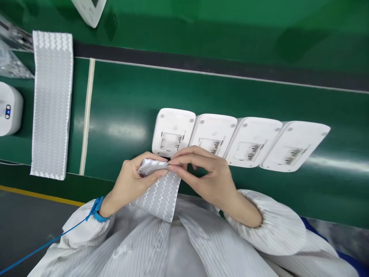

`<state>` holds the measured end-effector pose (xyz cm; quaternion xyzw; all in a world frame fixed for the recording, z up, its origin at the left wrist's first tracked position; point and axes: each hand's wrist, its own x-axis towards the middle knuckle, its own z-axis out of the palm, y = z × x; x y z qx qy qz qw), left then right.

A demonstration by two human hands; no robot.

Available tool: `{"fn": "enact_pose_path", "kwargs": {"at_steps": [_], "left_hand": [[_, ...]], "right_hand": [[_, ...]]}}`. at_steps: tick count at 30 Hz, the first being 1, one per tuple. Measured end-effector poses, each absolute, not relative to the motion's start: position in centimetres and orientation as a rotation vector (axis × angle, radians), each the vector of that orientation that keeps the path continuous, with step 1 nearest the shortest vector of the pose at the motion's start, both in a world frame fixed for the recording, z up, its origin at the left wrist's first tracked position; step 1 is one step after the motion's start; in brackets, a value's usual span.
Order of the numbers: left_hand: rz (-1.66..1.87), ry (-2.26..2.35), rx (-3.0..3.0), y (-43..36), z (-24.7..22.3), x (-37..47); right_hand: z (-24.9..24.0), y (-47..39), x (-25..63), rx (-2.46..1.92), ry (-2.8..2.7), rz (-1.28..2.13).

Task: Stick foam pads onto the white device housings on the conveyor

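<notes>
A patterned sheet [161,196], grey with white zigzag rows, is being held in front of the body, at the near edge of the green surface [123,100]. Its upper end is being folded over, while its lower part is being left hanging against the striped white coat [135,246]. On one side the sheet is being gripped by the left hand [134,179], its thumb being pressed on the near face and its fingers being curled behind. At the same upper edge the sheet is being pinched by the right hand [211,175], whose thumb and fingers are being kept narrow, tip to tip; any small piece between them is being hidden by the fingertips.

Just beyond the hands, four white devices [173,120] are being carried by the surface, side by side in a row, with their open battery compartments being shown upward. The lower edges of the two leftmost are being partly covered by the right hand.

Farther left, a longer strip [52,107] with similar rows is being supported flat, beside a white box [13,107] on which a small blue display is being lit. A blue wristband [98,209] is being worn on the left wrist.
</notes>
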<state>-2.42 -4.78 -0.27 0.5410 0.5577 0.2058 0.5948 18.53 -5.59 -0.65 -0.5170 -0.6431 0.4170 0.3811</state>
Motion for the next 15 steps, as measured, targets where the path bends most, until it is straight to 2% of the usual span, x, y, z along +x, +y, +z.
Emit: {"fn": "enact_pose_path", "kwargs": {"at_steps": [2, 7, 10, 15], "left_hand": [[0.454, 1.298, 1.244, -5.1, -0.8, -3.3], [0.322, 1.351, 1.237, -5.4, -1.6, -5.0], [0.242, 1.408, 1.261, -5.3, -1.9, -5.5], [0.244, 1.409, 1.29, -5.2, -2.1, -5.7]], "right_hand": [[-0.9, -5.6, 17.8, -1.321, -1.636, 1.123], [-1.5, -5.5, 16.5, -1.433, -1.644, 0.922], [-2.1, -5.4, 16.1, -1.534, -1.637, 0.923], [-2.7, -5.6, 15.2, -1.576, -1.704, 0.798]]}}
